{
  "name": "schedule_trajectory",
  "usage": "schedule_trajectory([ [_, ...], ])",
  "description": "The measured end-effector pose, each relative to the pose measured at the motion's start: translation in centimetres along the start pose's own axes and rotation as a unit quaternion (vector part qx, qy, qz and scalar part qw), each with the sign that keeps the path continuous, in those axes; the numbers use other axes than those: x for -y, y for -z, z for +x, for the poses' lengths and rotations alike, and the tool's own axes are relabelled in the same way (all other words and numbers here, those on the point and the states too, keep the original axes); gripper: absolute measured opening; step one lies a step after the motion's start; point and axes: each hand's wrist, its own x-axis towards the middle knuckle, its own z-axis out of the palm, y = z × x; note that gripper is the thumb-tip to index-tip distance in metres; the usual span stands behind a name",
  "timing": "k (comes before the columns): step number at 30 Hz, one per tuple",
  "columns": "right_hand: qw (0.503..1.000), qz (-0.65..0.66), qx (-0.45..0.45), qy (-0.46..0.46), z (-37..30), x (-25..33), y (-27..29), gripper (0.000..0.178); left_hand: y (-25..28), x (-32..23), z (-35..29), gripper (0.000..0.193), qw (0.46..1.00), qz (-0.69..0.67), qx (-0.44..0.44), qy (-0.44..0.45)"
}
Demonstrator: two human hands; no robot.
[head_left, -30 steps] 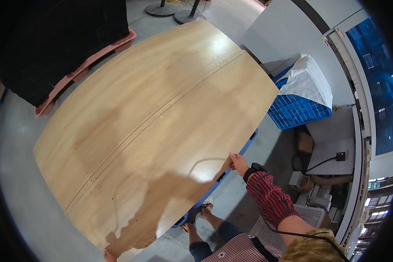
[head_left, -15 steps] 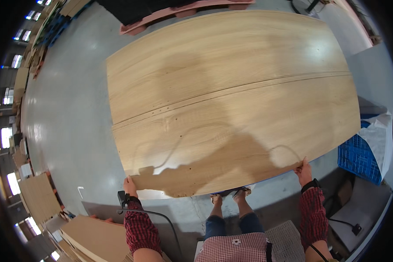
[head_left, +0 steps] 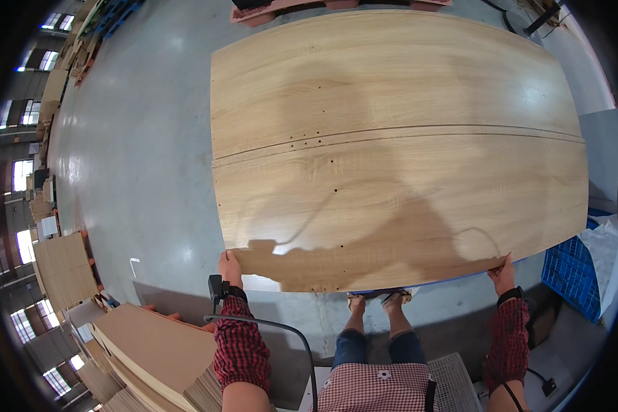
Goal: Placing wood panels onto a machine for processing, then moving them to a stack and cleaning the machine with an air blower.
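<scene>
Large light wood-grain boards lie in front of me: a near board (head_left: 405, 206) and a far board (head_left: 426, 75). Parallel lines run lengthwise between them, and a few small dark holes dot the surface on the left half. My left hand (head_left: 231, 269) is closed on the near left corner, fingers at the edge. Further right, my right hand (head_left: 502, 277) pinches the curved near edge, thumb on top, its other fingers partly hidden. A blue strip shows under this edge between my hands. My shadow falls across the boards.
At the right stands a blue plastic crate (head_left: 568, 275) with white sheeting (head_left: 604, 254) over it. Stacked brown panels (head_left: 154, 336) are at the lower left. Beyond the boards are a reddish pallet (head_left: 281, 12) and a dark round stand base (head_left: 522, 26). A perforated pale seat (head_left: 454, 384) is behind me.
My view has turned and shifted, so boards and surroundings sit differently in the picture. Both hands keep the same holds on the near edge.
</scene>
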Motion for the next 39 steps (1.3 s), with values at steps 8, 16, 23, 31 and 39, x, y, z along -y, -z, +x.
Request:
schedule_trajectory([
  [8, 0.998, -0.047, 0.029, 0.028, 2.6, -1.4, 1.1, 0.048, -1.5, 6.0, 3.9, 0.026, 0.948, 0.149, 0.145, -0.241],
  [16, 0.999, 0.006, 0.027, -0.016, 1.2, 0.9, -1.0, 0.054, -4.5, -13.9, -8.5, 0.047, 0.927, 0.231, -0.053, -0.292],
  [23, 0.993, -0.014, 0.045, 0.110, -0.6, 1.1, -1.5, 0.044, -9.5, -39.8, -32.8, 0.054, 0.812, 0.139, 0.137, -0.551],
  [31, 0.977, 0.131, 0.169, 0.002, 5.7, 2.2, 5.7, 0.035, -23.4, -55.6, -56.9, 0.072, 0.622, 0.142, 0.268, -0.721],
  [39, 0.966, -0.163, 0.022, 0.198, 14.5, 4.2, 10.3, 0.023, -28.6, -62.7, -70.7, 0.102, 0.574, 0.340, 0.200, -0.717],
])
